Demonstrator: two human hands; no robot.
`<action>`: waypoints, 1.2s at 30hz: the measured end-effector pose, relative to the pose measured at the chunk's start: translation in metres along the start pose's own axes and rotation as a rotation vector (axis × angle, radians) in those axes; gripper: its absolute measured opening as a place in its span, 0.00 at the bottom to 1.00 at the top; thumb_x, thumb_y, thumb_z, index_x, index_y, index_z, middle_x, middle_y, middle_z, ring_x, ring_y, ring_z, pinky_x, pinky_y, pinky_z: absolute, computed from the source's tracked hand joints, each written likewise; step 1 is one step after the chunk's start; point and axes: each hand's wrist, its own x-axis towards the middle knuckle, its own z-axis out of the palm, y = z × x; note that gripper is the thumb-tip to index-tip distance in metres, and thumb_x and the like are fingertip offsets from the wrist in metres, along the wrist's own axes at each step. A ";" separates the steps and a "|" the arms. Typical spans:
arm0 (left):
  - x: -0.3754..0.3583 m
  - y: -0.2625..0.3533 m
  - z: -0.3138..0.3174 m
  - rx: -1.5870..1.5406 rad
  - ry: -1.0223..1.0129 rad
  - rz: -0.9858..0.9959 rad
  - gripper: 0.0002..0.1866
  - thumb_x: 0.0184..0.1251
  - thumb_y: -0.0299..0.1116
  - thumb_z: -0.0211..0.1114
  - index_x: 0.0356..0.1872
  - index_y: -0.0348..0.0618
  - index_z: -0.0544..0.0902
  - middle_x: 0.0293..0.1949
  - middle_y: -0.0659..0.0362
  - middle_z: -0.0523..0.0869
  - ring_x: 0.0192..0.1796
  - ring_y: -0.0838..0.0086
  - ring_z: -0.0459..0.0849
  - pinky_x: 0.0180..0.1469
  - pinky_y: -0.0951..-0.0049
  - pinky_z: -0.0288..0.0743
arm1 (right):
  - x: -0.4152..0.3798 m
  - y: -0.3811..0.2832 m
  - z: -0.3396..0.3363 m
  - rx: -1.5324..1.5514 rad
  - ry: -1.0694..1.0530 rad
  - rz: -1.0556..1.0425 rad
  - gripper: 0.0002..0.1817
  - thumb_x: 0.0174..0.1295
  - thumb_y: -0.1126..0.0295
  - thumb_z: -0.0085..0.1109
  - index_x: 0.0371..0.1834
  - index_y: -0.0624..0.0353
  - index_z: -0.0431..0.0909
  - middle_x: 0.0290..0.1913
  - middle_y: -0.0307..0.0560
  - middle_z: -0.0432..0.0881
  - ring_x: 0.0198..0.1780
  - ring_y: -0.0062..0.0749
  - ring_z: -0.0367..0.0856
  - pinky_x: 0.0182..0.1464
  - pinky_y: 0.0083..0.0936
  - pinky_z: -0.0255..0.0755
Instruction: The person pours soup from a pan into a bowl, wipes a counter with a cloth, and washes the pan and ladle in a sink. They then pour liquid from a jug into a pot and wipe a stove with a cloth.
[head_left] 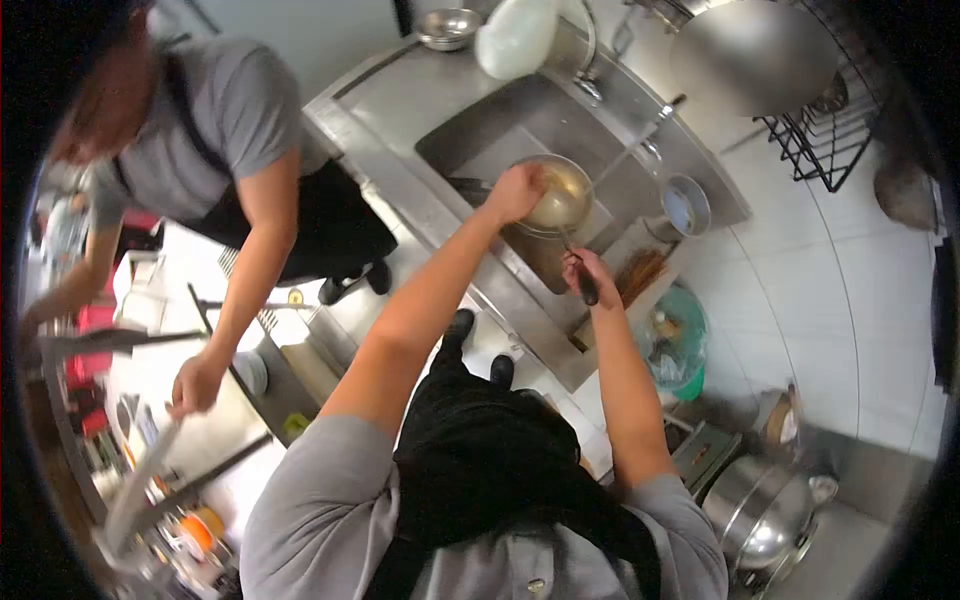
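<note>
Over the steel sink (470, 135), a round metal pan (556, 207) is held by its dark handle (586, 288), with my right hand (588, 272) closed round it. At the pan's left rim is my left hand (518, 192), its fingers bent over the inside; whether they hold anything there is hidden. The pan's inside looks yellowish and wet. A long thin metal rod (632, 150) slants from the pan's right side up to the faucet area. To the right of the pan, a small metal strainer or cup (685, 206) rests at the sink's edge.
A co-worker (240, 130) stands at the left, one hand on a long pale object (150, 480). Metal bowls (448, 29) and a white container (517, 38) are behind the sink. A bristle brush (640, 275) and a green bin (680, 340) are at right, a black rack (825, 140) above.
</note>
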 end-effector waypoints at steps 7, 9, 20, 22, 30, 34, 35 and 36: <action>-0.314 -0.014 -0.062 0.069 0.240 -0.560 0.10 0.53 0.30 0.66 0.34 0.35 0.79 0.32 0.43 0.85 0.38 0.53 0.85 0.40 0.60 0.77 | -0.050 -0.007 0.042 -0.739 0.220 0.097 0.19 0.70 0.63 0.52 0.55 0.68 0.72 0.42 0.52 0.83 0.48 0.36 0.85 0.48 0.28 0.82; -0.414 -0.020 -0.054 -0.044 0.291 -0.639 0.19 0.50 0.33 0.68 0.44 0.35 0.81 0.38 0.44 0.86 0.43 0.51 0.85 0.46 0.60 0.78 | -0.032 -0.028 0.001 -1.118 0.045 0.061 0.13 0.72 0.64 0.48 0.49 0.63 0.73 0.43 0.52 0.80 0.44 0.35 0.82 0.38 0.36 0.78; -0.800 0.010 -0.247 0.533 0.319 -1.456 0.20 0.63 0.44 0.63 0.38 0.32 0.84 0.42 0.39 0.85 0.46 0.47 0.84 0.50 0.56 0.78 | -0.108 0.158 0.136 -1.720 -0.439 -0.092 0.26 0.67 0.69 0.58 0.66 0.67 0.66 0.53 0.52 0.81 0.48 0.28 0.82 0.45 0.23 0.76; -0.806 0.025 -0.326 0.574 0.789 -1.347 0.30 0.64 0.50 0.62 0.56 0.33 0.77 0.53 0.38 0.80 0.56 0.47 0.79 0.60 0.56 0.72 | -0.132 0.259 0.186 -1.666 -0.653 0.058 0.26 0.67 0.70 0.57 0.67 0.67 0.65 0.56 0.55 0.79 0.50 0.31 0.82 0.48 0.25 0.76; -0.859 -0.118 -0.581 0.568 1.105 -1.137 0.41 0.67 0.55 0.57 0.72 0.39 0.58 0.70 0.35 0.59 0.73 0.44 0.57 0.73 0.57 0.56 | -0.152 0.564 0.370 -1.387 -1.264 -0.606 0.37 0.65 0.72 0.59 0.75 0.64 0.53 0.71 0.54 0.62 0.72 0.40 0.61 0.69 0.34 0.60; -0.872 -0.173 -0.649 0.411 1.146 -1.257 0.41 0.69 0.58 0.53 0.75 0.45 0.53 0.75 0.43 0.51 0.77 0.48 0.50 0.75 0.53 0.50 | -0.134 0.619 0.404 -1.286 -0.888 -0.672 0.10 0.68 0.68 0.53 0.46 0.62 0.68 0.31 0.47 0.79 0.30 0.30 0.79 0.35 0.26 0.75; -0.872 -0.187 -0.665 0.398 1.111 -1.340 0.41 0.69 0.58 0.53 0.76 0.46 0.52 0.76 0.45 0.48 0.77 0.48 0.49 0.75 0.51 0.49 | -0.131 0.621 0.401 -1.152 -0.922 -0.654 0.05 0.67 0.72 0.52 0.37 0.58 0.66 0.23 0.41 0.71 0.23 0.23 0.69 0.26 0.23 0.67; -0.874 -0.201 -0.678 0.381 1.083 -1.355 0.41 0.69 0.57 0.52 0.76 0.48 0.51 0.77 0.47 0.47 0.78 0.50 0.47 0.76 0.49 0.47 | -0.131 0.624 0.402 -1.124 -0.948 -0.713 0.08 0.66 0.72 0.54 0.34 0.56 0.64 0.20 0.38 0.64 0.21 0.20 0.63 0.23 0.21 0.62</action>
